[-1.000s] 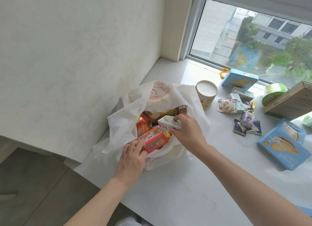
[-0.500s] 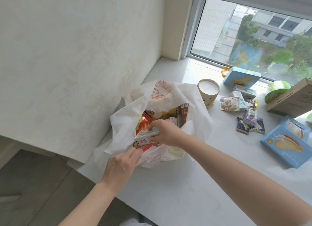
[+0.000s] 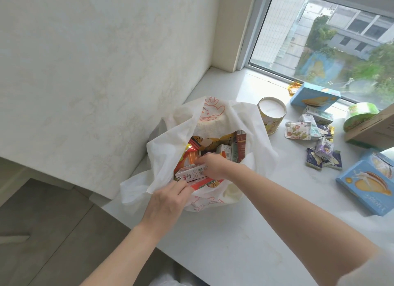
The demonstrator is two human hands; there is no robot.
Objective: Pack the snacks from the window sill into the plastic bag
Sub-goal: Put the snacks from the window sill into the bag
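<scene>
White window sill point(image 3: 245, 232) running from near edge to far window, wall on the left. On it, left of centre: white plastic bag point(image 3: 215, 119) with orange drawing, mouth open, already stuffed with packets and small boxes. Far right, against a tilted cardboard box point(image 3: 375, 127): green round tub point(image 3: 360, 115). Right edge: 2 blue boxes, one near point(image 3: 366, 189), one far by the glass point(image 3: 313, 96). Just right of the bag: upright paper cup point(image 3: 271, 114) with white lid. Between cup and near blue box: loose scatter of small snack packets point(image 3: 315, 140). Left hand point(image 3: 168, 202) at the bag's near rim, fingers curled, pinching the plastic. Right hand point(image 3: 215, 166) inside the bag mouth, fingers bent round a small white carton point(image 3: 190, 173) lying flat on top of the contents.
</scene>
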